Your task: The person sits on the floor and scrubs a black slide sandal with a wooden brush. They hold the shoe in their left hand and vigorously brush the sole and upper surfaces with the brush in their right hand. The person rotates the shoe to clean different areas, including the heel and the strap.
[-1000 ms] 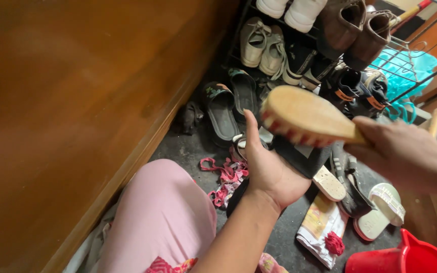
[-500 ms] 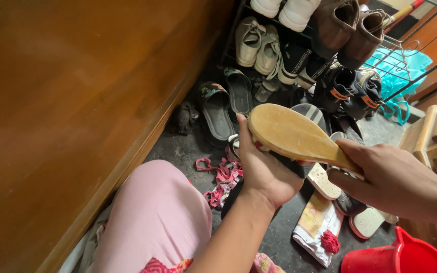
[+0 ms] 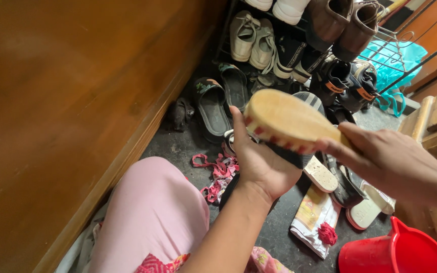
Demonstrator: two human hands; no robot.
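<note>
My left hand [image 3: 259, 164] grips a black sandal [image 3: 292, 154] from below, its sole mostly hidden behind the brush. My right hand [image 3: 385, 159] holds the handle of a wooden scrubbing brush [image 3: 284, 121] with red and white bristles. The brush head lies across the sandal, bristles down, right next to my left thumb. My knee in pink cloth [image 3: 158, 212] is at the lower left.
A wire shoe rack [image 3: 299, 45] full of sneakers, boots and sandals stands ahead. Loose sandals [image 3: 216, 108], a pink rag [image 3: 218, 174] and a packet [image 3: 314, 220] lie on the dark floor. A red bucket [image 3: 405, 253] sits lower right. A wooden cabinet wall [image 3: 67, 101] fills the left.
The brush has swung from raised to flat on the sandal and now tilts so its bristles show again. My left hand has kept its hold on the sandal.
</note>
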